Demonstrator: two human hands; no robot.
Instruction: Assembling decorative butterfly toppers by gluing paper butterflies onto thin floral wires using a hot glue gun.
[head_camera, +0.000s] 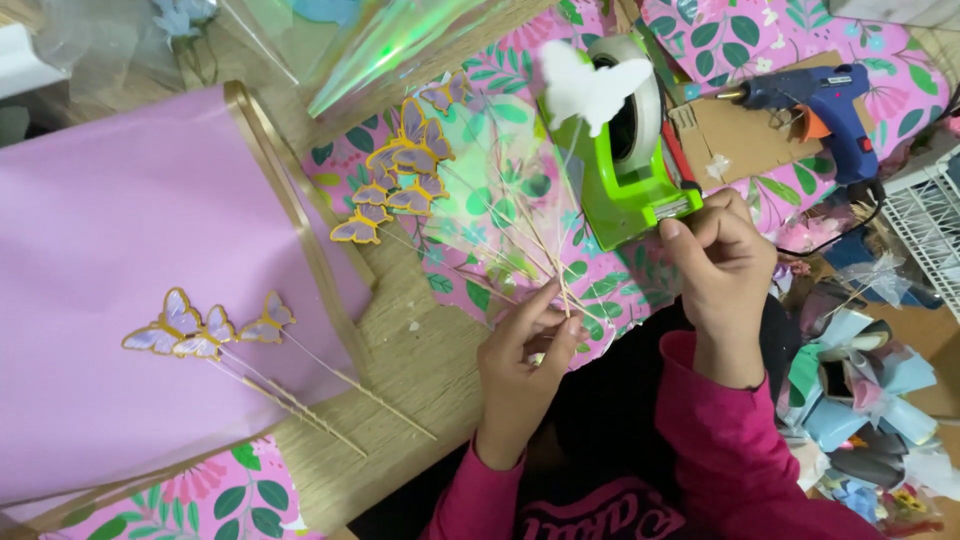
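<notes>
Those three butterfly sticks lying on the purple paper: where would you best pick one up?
Probably by the thin stick, pinched from above near its lower right end. The three butterfly sticks lie flat on the purple paper; the sticks fan apart there, while the paper wings overlap and look easily bent.

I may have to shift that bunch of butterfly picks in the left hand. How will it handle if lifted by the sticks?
The butterfly picks look light: paper wings on thin sticks. They would probably splay, since they already fan out from the left hand. The sticks seem fragile and may snap under a hard grip.
</notes>
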